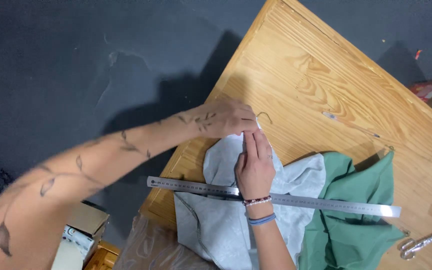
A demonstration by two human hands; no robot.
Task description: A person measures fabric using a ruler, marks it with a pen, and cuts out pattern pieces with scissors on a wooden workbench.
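Cardboard boxes [83, 235] sit lowest and leftmost from where I watch, on the dark floor [66, 65] well left of the steel ruler [296, 201]. My left hand [226, 118] reaches in from that side and lands beyond the ruler, its fingers pinched together on the far edge of the pale grey fabric [226, 220]. My right hand [254, 167] lies just beyond the ruler too, its wrist crossing over the ruler, fingers straight and closed side by side, pressing flat on the same grey fabric with the fingertips meeting the left hand's pinch. The grey fabric runs under the ruler's left half and spills past it toward me, off the wooden table's [326, 75] near edge. Under the ruler's right half lies a green fabric [351, 220], bunched, touching the grey piece. A pencil [351, 124] lies on the bare wood well beyond the ruler. Scissors [423, 242] rest just past the ruler's right end, nearer me.
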